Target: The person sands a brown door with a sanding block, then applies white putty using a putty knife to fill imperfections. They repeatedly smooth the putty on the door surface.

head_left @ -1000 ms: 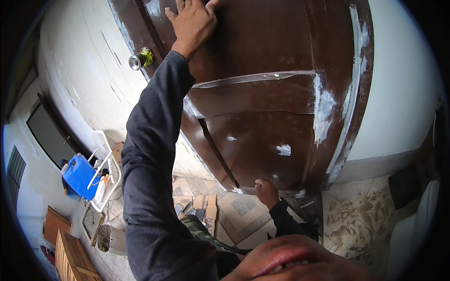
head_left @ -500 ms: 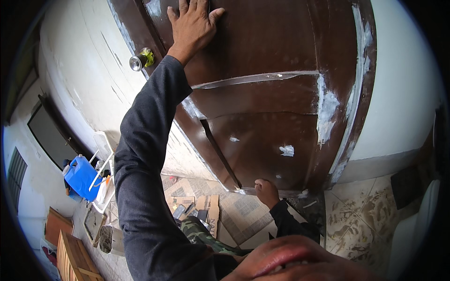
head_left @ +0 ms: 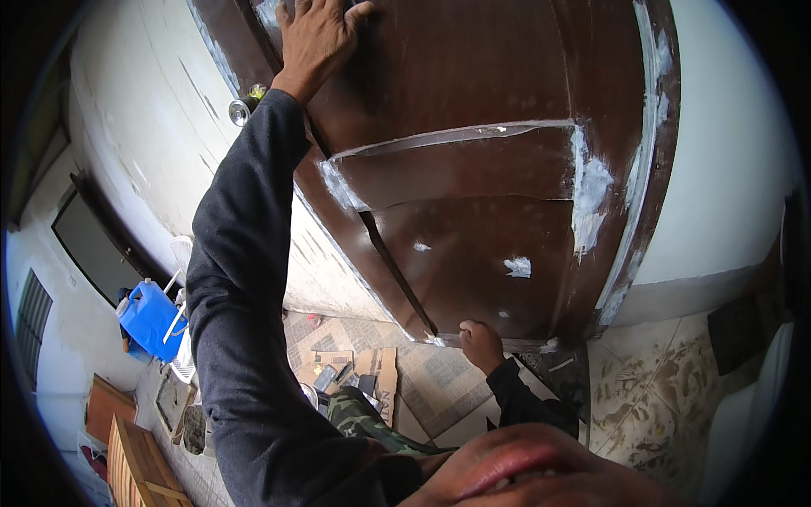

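Observation:
A dark brown panelled door (head_left: 473, 169) fills the middle, with whitish filler patches (head_left: 593, 198) along its edges and seams. My left hand (head_left: 317, 42) lies against the upper door with fingers spread, the top of it cut off by the frame edge. Just below its wrist, a round metal doorknob (head_left: 240, 111) with yellow-green material round its base sticks out at the door's left edge. Low down, my right hand (head_left: 481, 346) is closed, close to the door's bottom edge. Whatever its curled fingers hold, if anything, is hidden.
Flattened cardboard (head_left: 377, 380) with small tools lies on the tiled floor. To the left are a blue jerrycan (head_left: 152, 317) on a white chair and a slatted wooden piece (head_left: 135, 460). A pale wall (head_left: 718, 169) adjoins the door at right.
My left hand has slid left and slightly up across the door, its forearm shifting left and now partly covering the doorknob. My right hand stays low by the bottom edge, still closed.

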The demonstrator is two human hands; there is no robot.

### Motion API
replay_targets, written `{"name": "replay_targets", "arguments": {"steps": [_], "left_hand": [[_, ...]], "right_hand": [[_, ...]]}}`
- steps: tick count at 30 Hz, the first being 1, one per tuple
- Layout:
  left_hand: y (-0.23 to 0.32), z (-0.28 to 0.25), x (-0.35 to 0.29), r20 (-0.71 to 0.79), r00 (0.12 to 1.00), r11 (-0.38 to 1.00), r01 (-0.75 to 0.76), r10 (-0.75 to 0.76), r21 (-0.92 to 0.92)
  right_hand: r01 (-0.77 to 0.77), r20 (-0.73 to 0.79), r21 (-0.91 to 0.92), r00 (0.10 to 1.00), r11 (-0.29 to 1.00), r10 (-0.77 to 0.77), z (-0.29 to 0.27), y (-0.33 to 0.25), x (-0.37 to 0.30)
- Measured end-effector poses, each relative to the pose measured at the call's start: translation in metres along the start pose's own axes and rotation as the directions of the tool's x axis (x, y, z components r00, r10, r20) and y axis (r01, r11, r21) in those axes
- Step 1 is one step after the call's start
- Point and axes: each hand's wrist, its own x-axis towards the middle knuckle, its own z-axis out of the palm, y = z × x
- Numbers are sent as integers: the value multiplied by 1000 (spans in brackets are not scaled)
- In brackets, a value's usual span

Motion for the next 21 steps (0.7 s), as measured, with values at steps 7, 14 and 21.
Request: {"name": "replay_targets", "arguments": {"steps": [7, 14, 21], "left_hand": [[-4, 10, -29, 81, 993, 996, -85, 86, -20], [0, 23, -61, -38, 972, 972, -231, 232, 29], [-2, 34, -67, -14, 960, 960, -280, 280, -16]], "right_hand": [[-8, 20, -71, 1000, 997, 9, 9, 5, -4], [-28, 44, 0, 999, 1000, 28, 9, 11, -5], [-13, 34, 17, 999, 1000, 12, 6, 7, 5]]}}
